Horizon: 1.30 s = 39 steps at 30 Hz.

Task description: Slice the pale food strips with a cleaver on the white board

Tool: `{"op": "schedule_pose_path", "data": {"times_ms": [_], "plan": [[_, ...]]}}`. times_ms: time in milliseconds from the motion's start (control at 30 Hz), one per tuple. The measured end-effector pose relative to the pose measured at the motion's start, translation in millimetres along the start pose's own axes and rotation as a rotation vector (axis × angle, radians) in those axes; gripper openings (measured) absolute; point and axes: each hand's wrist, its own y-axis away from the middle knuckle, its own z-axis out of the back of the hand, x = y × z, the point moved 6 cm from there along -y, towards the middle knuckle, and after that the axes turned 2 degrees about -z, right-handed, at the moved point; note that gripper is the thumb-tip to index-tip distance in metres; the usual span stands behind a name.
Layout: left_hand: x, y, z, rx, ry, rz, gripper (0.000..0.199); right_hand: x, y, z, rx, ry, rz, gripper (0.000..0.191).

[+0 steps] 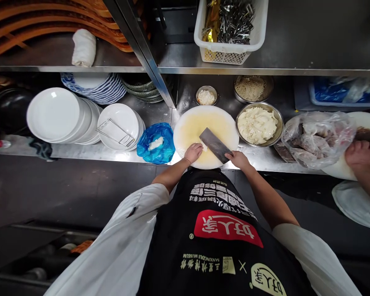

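Note:
On the round white cutting board (pixel 188 119), my right hand (pixel 239 159) grips the handle of a cleaver (pixel 216 144). Its broad blade lies across the board, slanting up to the left. My left hand (pixel 193 153) is closed at the board's near left part, its fingertips on a small white piece of food (pixel 204 147) beside the blade. What kind of food it is I cannot tell. Left of the board, an open blue plastic bag (pixel 169 150) holds a similar white lump (pixel 156 143). To the right stands a metal bowl (pixel 279 133) heaped with pale sliced food (pixel 257 125).
Behind the board are a small bowl of chopped white bits (pixel 206 97) and a bowl of pale shreds (pixel 250 87). Plates (pixel 54 115) stack up at left, with a wire rack (pixel 115 132) on one pile. At right, a co-worker's hand (pixel 362 154) works beside a clear bag (pixel 319 139).

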Motion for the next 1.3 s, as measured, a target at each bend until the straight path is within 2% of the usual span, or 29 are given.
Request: {"op": "schedule_pose_path", "data": {"times_ms": [100, 200, 333, 367, 433, 500, 567, 600, 667, 767, 900, 967, 1033, 1100, 1167, 1233, 1300], "plan": [[-0.4, 1.9, -0.7, -0.046, -0.004, -0.038, 0.029, -7.3, 0.6, 0.8, 0.021, -0.03, -0.087, 0.046], [-1.3, -0.3, 3.6, -0.041, -0.014, -0.035, 0.026, -23.8, 2.5, 7.5, -0.036, -0.037, -0.166, 0.048], [3.5, -23.4, 20.8, 0.018, -0.061, 0.077, 0.025, -31.0, 9.9, 2.2, -0.061, -0.01, -0.182, 0.05], [4.8, -33.0, 25.7, 0.037, -0.082, 0.105, 0.032, -30.0, 12.1, -1.1, -0.061, -0.013, -0.183, 0.05], [5.4, -54.1, 30.6, 0.135, -0.12, 0.123, 0.058, -26.9, 15.9, -6.9, -0.066, -0.024, -0.188, 0.051], [4.5, -72.4, 26.8, 0.328, -0.135, 0.122, 0.068, -23.9, 18.3, -10.2, -0.077, -0.03, -0.189, 0.051], [3.9, -83.5, 20.4, 0.522, -0.127, 0.147, 0.059, -22.6, 19.6, -11.0, -0.083, -0.033, -0.195, 0.051], [3.9, -87.0, 18.5, 0.583, -0.114, 0.172, 0.052, -22.6, 20.0, -10.8, -0.084, -0.035, -0.199, 0.052], [4.2, -90.9, 17.7, 0.606, -0.055, 0.238, 0.04, -23.0, 20.5, -9.9, -0.088, -0.04, -0.204, 0.052], [6.6, -85.9, 17.9, 0.47, 0.228, 0.401, 0.027, -23.5, 20.8, -9.1, -0.098, -0.045, -0.198, 0.052], [18.0, -56.8, 16.4, 0.043, 0.686, 0.661, 0.012, -23.8, 20.0, -9.8, -0.103, -0.046, -0.198, 0.052], [24.6, -37.3, 15.8, -0.127, 0.701, 0.728, 0.013, -23.6, 19.7, -9.7, -0.098, -0.041, -0.199, 0.052], [30.2, -20.3, 17.2, -0.206, 0.584, 0.751, 0.017, -23.3, 20.6, -9.0, -0.085, -0.033, -0.198, 0.05], [34.8, -7.7, 22.1, -0.252, 0.429, 0.736, 0.019, -23.0, 23.7, -7.4, -0.082, -0.02, -0.194, 0.049], [36.5, 0.0, 30.2, -0.31, 0.294, 0.661, 0.017, -21.9, 29.3, -5.4, -0.1, -0.004, -0.185, 0.048], [31.4, 1.7, 36.2, -0.33, 0.186, 0.476, 0.009, -18.7, 36.1, -4.5, -0.13, 0.004, -0.162, 0.049], [20.5, 1.4, 35.1, -0.286, 0.111, 0.223, 0.01, -11.5, 41.8, -7.0, -0.148, -0.005, -0.113, 0.05]]}}
